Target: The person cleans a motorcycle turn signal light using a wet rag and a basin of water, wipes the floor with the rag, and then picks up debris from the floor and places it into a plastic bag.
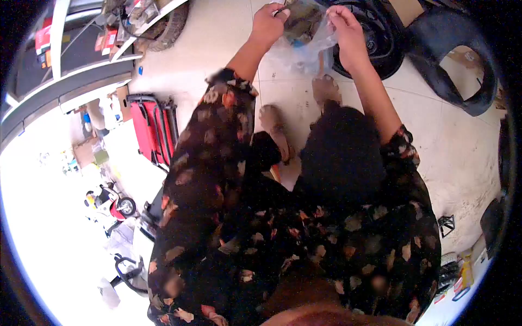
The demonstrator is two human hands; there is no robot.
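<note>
A clear plastic bag (312, 54) hangs between my two hands, above the tiled floor and in front of my feet. My left hand (268, 24) is closed at the bag's left edge, with a small dark piece showing at the fingertips. On the other side, my right hand (348, 32) pinches the bag's right edge between thumb and fingers. Something dark and a bit of blue show through or behind the plastic; I cannot make out which. Just right of the bag lies a black wheel (375, 46), partly covered by my right hand and forearm.
A large black tyre-like ring (462, 60) lies at the far right. A red folded frame (152, 127) stands on the left, below a white shelf rack (57, 41) with boxes. Behind the rack is a tyre (174, 27). A small scooter (117, 206) appears farther left.
</note>
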